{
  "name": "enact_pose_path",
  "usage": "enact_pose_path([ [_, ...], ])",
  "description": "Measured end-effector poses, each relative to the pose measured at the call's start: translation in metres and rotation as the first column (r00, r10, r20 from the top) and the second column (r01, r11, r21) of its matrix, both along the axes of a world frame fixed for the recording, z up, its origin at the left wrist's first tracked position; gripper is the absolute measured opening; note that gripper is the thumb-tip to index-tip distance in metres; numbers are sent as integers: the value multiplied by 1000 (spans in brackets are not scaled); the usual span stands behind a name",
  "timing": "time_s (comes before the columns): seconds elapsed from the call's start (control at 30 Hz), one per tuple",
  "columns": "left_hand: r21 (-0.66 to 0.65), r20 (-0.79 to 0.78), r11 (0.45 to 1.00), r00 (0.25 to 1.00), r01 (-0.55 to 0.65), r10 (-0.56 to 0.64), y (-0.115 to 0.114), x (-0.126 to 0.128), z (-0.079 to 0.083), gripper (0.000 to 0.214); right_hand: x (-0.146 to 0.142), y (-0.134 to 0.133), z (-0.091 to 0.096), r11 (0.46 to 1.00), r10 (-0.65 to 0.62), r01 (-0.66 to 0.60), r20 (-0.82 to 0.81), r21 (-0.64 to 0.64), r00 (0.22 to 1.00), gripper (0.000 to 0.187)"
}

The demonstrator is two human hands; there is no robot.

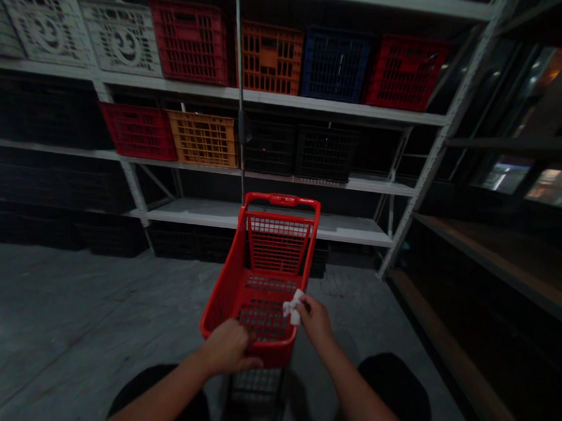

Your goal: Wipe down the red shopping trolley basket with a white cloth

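Observation:
A red shopping cart [272,357] stands right in front of me, its handle at the far end and its basket facing up. My left hand [229,344] is closed over the near left rim of the basket, fingers curled inside. In my right hand [315,317] a crumpled white cloth or tissue [295,306] is pinched between thumb and fingers, at the basket's right rim. Whether it is paper or fabric I cannot tell. The slatted basket floor shows nothing lying on it.
Behind the cart runs a white metal shelf rack [316,104] with white, red, orange, blue and black plastic crates, such as an orange crate [270,57]. More shelves [488,255] stand close on the right. Grey concrete floor [65,311] lies around the cart.

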State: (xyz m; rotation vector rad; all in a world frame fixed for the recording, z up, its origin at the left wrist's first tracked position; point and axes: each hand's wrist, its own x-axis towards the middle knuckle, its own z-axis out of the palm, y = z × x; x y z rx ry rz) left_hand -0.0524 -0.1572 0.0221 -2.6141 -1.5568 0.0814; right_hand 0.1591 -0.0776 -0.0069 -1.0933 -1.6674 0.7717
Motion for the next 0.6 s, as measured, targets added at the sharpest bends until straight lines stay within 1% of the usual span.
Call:
enact_pose_path([
  [0.07,1,2,1000,1000,8,-8,-1,1,-2,62,3,28,12,997,-61,61,18,41,998,16],
  [0.13,3,-3,1000,1000,10,-10,1,0,-3,66,6,56,23,990,-135,133,39,50,990,16],
  [0.2,1,-10,1000,1000,9,-9,4,-3,-1,68,7,74,29,983,-180,178,61,38,982,14],
  [0.23,0,-10,1000,1000,3,-3,6,-5,1,68,6,77,30,982,-187,185,67,34,980,14],
  [0.3,4,16,1000,1000,-26,26,10,-4,7,65,3,70,27,982,-188,186,62,41,980,13],
  [0.33,15,47,999,998,-49,48,12,-1,9,62,0,62,24,983,-178,176,53,45,983,13],
  [0.4,32,140,993,984,-117,112,15,14,10,56,-9,40,16,991,-127,125,40,42,991,13],
  [0.43,34,186,985,970,-167,158,17,24,8,52,-15,29,12,995,-95,93,41,40,995,13],
  [0.5,-26,237,955,926,-295,293,22,48,1,51,-26,10,5,998,-46,44,54,34,997,11],
  [0.57,-40,214,901,877,-432,430,26,68,-9,47,-34,2,2,999,-30,28,65,32,997,10],
  [0.6,-28,206,886,865,-463,458,28,74,-14,45,-36,4,1,999,-31,28,68,35,997,9],
])
